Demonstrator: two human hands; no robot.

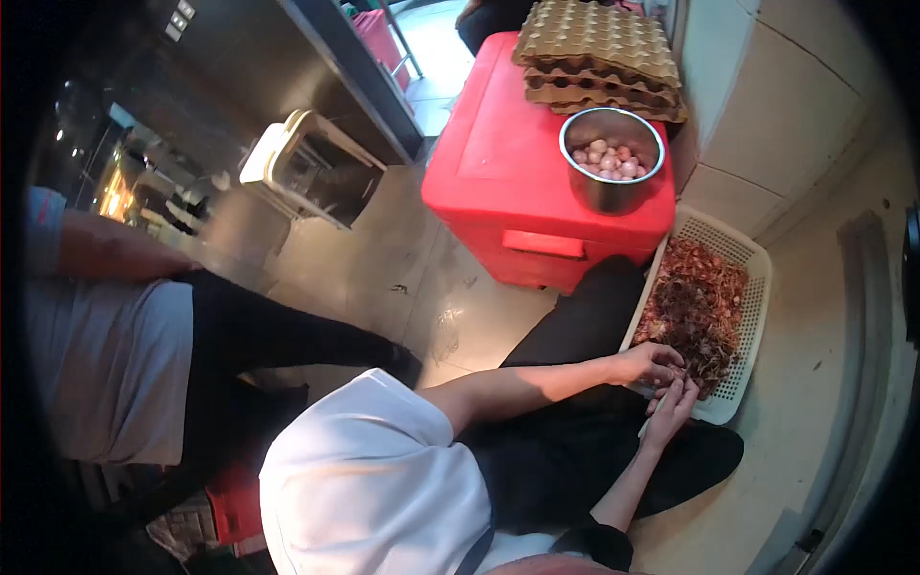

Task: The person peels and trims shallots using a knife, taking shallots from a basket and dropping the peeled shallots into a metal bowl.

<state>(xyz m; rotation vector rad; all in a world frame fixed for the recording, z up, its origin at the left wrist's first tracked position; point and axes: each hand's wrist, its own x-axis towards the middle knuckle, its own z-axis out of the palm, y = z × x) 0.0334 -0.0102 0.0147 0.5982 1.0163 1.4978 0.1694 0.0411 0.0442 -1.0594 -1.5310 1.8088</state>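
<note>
My left hand (650, 365) is closed, with its fingertips pinched together over the near edge of a white perforated basket (754, 326). My right hand (674, 408) meets it from below, its fingers curled around a thin pale-handled tool (645, 427); its blade or tip is hidden. A small reddish bulb, seemingly a shallot (678, 375), is partly visible between the fingertips. Reddish shallots (711, 261) with dry skins and dark stringy roots fill the basket. In a steel pot (613, 199) are several pale pink peeled shallots (610, 160).
A red cooler box (470, 153) bears the pot and stacked egg trays (599, 43). Tiled wall (795, 105) borders the basket's far side. A white stool (302, 158) stands on the floor. At left is another person in a grey shirt (115, 374). My bent legs (546, 441) flank the basket.
</note>
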